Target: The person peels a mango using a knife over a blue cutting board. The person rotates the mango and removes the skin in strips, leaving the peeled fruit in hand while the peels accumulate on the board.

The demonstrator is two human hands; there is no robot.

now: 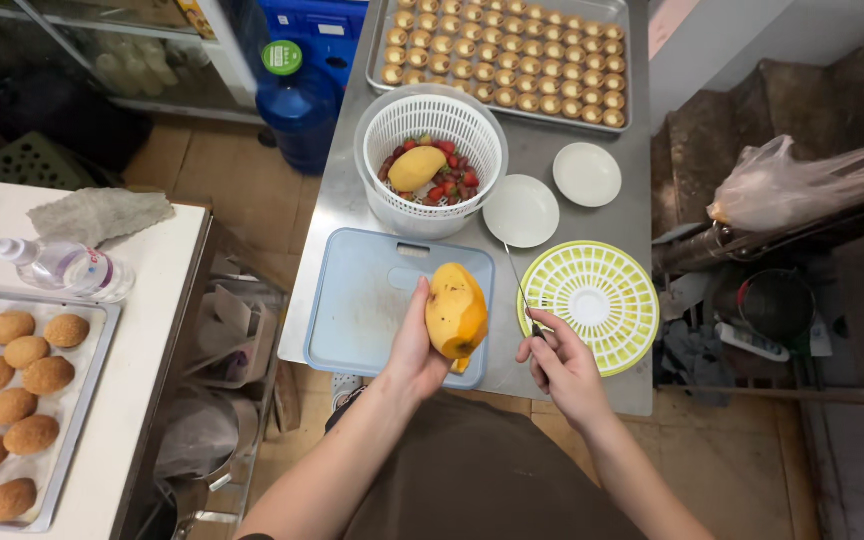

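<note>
My left hand (414,345) holds a partly peeled yellow mango (455,312) upright over the near edge of a light blue cutting board (357,300). My right hand (557,362) grips a thin knife (517,280) whose blade points away from me, just right of the mango and over the rim of a yellow-green slotted lid (602,290). A strip of peel hangs below the mango.
A white basket (382,130) with strawberries and another mango stands behind the board. Two white saucers (520,210) (587,174) and a tray of small tarts (507,55) lie farther back. On the left table sits a tray of round buns (7,400) beside a plastic bottle (67,268).
</note>
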